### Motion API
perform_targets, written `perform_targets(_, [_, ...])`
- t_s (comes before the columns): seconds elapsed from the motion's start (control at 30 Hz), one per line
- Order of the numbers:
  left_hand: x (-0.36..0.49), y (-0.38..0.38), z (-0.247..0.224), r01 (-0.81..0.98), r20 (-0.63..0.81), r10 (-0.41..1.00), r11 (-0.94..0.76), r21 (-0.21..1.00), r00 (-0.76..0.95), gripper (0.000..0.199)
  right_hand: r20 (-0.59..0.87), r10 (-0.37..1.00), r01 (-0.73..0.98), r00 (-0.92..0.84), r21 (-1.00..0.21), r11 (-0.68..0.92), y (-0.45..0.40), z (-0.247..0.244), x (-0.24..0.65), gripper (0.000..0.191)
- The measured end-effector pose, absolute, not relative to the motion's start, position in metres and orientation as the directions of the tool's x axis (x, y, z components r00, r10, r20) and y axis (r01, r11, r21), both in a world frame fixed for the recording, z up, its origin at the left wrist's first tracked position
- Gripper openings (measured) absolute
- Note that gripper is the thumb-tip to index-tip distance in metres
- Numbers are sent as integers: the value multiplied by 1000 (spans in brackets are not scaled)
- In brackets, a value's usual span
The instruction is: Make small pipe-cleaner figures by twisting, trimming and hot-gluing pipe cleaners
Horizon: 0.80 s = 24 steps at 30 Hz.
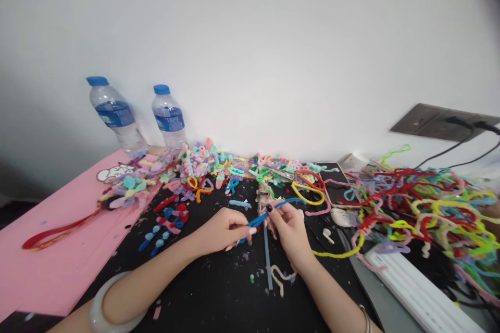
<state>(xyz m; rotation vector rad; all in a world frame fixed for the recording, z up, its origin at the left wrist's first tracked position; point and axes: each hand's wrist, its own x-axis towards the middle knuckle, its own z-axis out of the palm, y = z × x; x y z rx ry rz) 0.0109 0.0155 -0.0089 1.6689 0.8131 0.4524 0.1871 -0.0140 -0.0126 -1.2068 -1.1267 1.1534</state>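
Note:
A blue pipe cleaner (259,220) runs between my two hands over the black mat. My left hand (225,229) pinches it at the left, thumb against fingers. Close by on the right, my right hand (288,228) grips the same pipe cleaner, and its blue end curves out above the fingers. A thin translucent stick (267,265) lies on the mat below the hands. A cream pipe cleaner (279,282) is bent beside it. The part of the blue strand inside my fingers is hidden.
Scissors (312,187) with yellow and red handles lie behind my right hand. A tangle of coloured pipe cleaners (437,208) covers the right side, near a white power strip (422,291). Two water bottles (169,117) stand by the wall, near pink sheets (58,229).

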Motion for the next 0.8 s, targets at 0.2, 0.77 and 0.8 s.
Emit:
perform_targets(0.2, [9, 21, -8, 182, 225, 860, -338, 923, 458, 29, 23, 966, -208, 259, -975, 79, -9, -19, 191, 24])
perform_targets(0.77, [0, 28, -15, 229, 315, 862, -425, 876, 397, 12, 7, 987, -281, 162, -958, 53, -9, -22, 190, 27])
perform_targets(0.8, [0, 28, -14, 241, 317, 859, -434, 868, 403, 11, 13, 990, -280, 138, -959, 51, -9, -22, 189, 28])
